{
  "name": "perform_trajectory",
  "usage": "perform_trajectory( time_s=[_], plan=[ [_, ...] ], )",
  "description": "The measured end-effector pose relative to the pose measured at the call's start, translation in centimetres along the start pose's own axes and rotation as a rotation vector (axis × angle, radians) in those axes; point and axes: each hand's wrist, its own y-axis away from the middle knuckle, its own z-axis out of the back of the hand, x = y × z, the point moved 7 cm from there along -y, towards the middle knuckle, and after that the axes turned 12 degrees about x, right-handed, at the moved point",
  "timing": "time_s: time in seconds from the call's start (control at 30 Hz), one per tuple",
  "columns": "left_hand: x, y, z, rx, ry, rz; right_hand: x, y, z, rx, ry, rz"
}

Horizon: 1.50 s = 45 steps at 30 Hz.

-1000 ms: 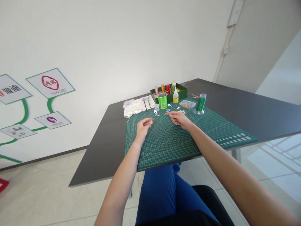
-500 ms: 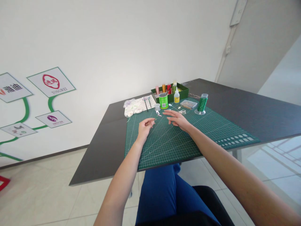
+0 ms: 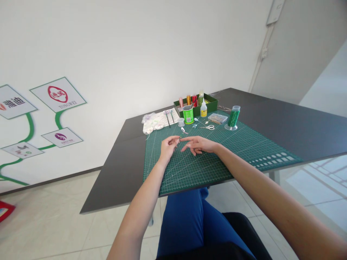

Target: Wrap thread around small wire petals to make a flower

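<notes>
My left hand is closed in a pinch above the green cutting mat. A tiny greenish thing shows at its fingertips, too small to name. My right hand has its fingers apart, the index finger stretched left to the tip of that pinch; whether it touches is hard to tell. Just beyond the hands lies a small white leaf-shaped piece with a pinkish end. White-handled scissors rest on the mat farther back.
Behind stand a green tin, a glue bottle and a dark green box with thread spools. A green thread spool stands right, beside a clear case. A white textured sheet lies back left, near a small tub.
My right hand has come down and nearer, its index finger now reaching to the left fingertips. The scissors show more fully. My left hand keeps its pinch in nearly the same place.
</notes>
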Motion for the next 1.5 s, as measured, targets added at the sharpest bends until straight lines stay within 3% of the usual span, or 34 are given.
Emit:
perform_trajectory(
  time_s=[0.33,0.57,0.97,1.33,1.5],
  plan=[
    [0.3,0.1,0.9,-0.071,-0.044,0.019,0.5,0.3,0.2,-0.043,0.124,-0.026],
    [0.8,0.1,1.5,-0.118,-0.09,0.054,0.4,0.4,0.0,0.008,0.106,-0.021],
    [0.3,0.1,1.7,-0.125,-0.455,0.044,0.9,0.7,-0.4,0.096,0.135,-0.003],
    [0.1,0.0,-0.4,0.066,-0.591,-0.048,2.4,1.1,0.9,-0.089,0.087,0.149],
    [0.0,0.2,-1.4,0.169,-0.629,-0.017,2.4,1.0,1.4,-0.145,0.073,0.195]
  ],
)
